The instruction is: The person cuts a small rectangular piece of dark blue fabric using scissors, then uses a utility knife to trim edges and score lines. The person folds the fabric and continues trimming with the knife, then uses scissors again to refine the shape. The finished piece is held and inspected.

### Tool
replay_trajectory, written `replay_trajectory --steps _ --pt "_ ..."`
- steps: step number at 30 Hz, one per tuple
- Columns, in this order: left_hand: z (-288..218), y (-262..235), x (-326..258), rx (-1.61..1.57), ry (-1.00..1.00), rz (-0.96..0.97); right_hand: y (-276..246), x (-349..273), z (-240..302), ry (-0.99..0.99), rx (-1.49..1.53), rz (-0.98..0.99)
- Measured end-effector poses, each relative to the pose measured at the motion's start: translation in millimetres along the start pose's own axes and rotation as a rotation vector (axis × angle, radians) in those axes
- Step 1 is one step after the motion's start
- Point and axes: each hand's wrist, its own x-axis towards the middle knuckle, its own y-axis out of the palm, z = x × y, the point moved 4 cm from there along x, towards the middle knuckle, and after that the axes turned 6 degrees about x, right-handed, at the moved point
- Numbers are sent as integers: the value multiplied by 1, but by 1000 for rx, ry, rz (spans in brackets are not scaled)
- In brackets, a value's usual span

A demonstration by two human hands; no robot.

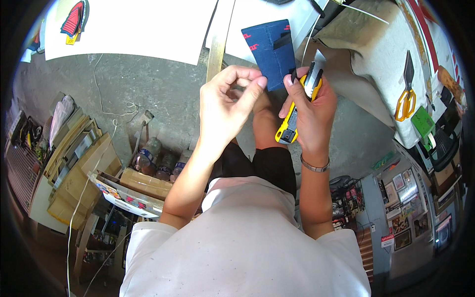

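Between my two hands is a navy blue fabric piece (pixel 272 57), wide at its far end and narrowing toward me, with small red marks and a black strip. My left hand (pixel 225 101) pinches its near left edge between thumb and finger. A yellow and black utility knife (pixel 292 121) lies in the grip of my right hand (pixel 319 109), its blade extended and pointing away from me. The right thumb sits beside the fabric's near right edge; whether it presses on the cloth I cannot tell.
Ahead stands a white tabletop (pixel 133 27) bearing red striped patches (pixel 73 22). A long metal ruler (pixel 220 42) sticks out over the table's edge. Yellow-handled scissors (pixel 406 101) rest on the right-hand bench. Cardboard sheets (pixel 84 163) and plastic bottles (pixel 148 154) are at lower left.
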Motion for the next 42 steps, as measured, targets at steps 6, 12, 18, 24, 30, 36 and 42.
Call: replay_trajectory --steps 6,12,18,24,30,36,42 --pt "-11 -2 0 313 352 -47 -3 -7 -1 -87 -87 8" --pt "-6 -12 -11 101 261 -57 -18 -12 -11 -8 113 -117" --pt "-16 -23 -27 360 143 259 -34 -8 -8 54 220 -56" --pt "-3 13 -31 5 31 98 -25 -20 -3 22 218 -34" --pt "-1 20 -29 -164 -21 74 -17 -28 -3 -40 173 1" --pt "-12 16 -29 386 285 52 -22 -31 -4 -65 76 -37" --pt "6 21 -28 106 185 71 -30 -30 -7 -59 59 -100"
